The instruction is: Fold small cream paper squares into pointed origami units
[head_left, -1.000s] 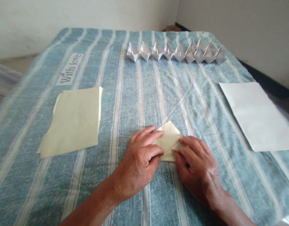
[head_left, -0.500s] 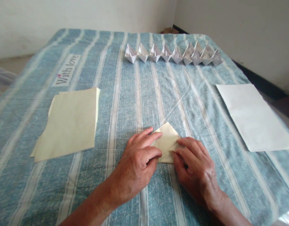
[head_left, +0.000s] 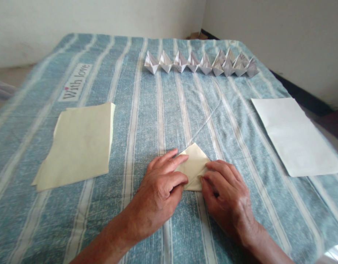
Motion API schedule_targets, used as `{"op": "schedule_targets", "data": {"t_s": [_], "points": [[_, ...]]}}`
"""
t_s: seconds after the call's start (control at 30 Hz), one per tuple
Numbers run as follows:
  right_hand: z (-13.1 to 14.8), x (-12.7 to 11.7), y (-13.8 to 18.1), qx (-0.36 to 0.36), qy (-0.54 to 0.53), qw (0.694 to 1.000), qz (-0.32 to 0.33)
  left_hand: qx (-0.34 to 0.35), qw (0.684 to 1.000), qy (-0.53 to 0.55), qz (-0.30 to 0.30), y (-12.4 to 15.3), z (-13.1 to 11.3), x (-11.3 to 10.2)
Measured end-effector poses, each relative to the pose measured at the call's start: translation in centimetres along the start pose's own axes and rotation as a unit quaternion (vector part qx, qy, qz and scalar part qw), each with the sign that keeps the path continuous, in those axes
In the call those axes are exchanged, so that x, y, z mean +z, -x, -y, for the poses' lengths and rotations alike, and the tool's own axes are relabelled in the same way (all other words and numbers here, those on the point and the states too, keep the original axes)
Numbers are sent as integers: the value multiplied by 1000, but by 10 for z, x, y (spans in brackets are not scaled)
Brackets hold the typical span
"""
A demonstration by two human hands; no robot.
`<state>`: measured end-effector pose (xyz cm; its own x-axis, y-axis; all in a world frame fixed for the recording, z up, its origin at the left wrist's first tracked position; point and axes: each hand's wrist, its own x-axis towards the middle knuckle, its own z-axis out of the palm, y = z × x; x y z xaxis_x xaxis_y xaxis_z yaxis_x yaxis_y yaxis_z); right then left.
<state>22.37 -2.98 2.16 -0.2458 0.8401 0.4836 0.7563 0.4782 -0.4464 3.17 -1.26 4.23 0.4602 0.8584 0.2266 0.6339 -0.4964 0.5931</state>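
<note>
A small folded piece of cream paper (head_left: 194, 164) lies on the blue striped cloth (head_left: 157, 110) in front of me. My left hand (head_left: 161, 187) presses its left side with curled fingers, the index finger stretched along the top fold. My right hand (head_left: 226, 198) holds down the paper's right corner, fingers bent and pressed on it. Both hands keep the folded paper flat against the cloth.
A stack of cream sheets (head_left: 77, 145) lies to the left, and a white sheet (head_left: 292, 135) to the right near the cloth's edge. A row of several folded white paper shapes (head_left: 200, 63) stands at the far side. White walls rise behind.
The hands and folded paper stay almost as they were; only the camera view has shifted slightly.
</note>
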Motion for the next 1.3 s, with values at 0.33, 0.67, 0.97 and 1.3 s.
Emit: {"op": "schedule_targets", "data": {"t_s": [0.33,0.67,0.97,1.3], "points": [[2,-1,-3,2,-4,1000,-16,-7,1000,-1,-3,-2,-1,-1],[0,-3,-1,-11,-7,1000,1,-6,1000,-8,3,-2,-2,-3],[1,-2,-1,-10,-3,1000,-1,3,1000,-9,2,0,0,0],[1,-2,-2,-11,-5,1000,-5,4,1000,-13,5,-1,1,-2]]}}
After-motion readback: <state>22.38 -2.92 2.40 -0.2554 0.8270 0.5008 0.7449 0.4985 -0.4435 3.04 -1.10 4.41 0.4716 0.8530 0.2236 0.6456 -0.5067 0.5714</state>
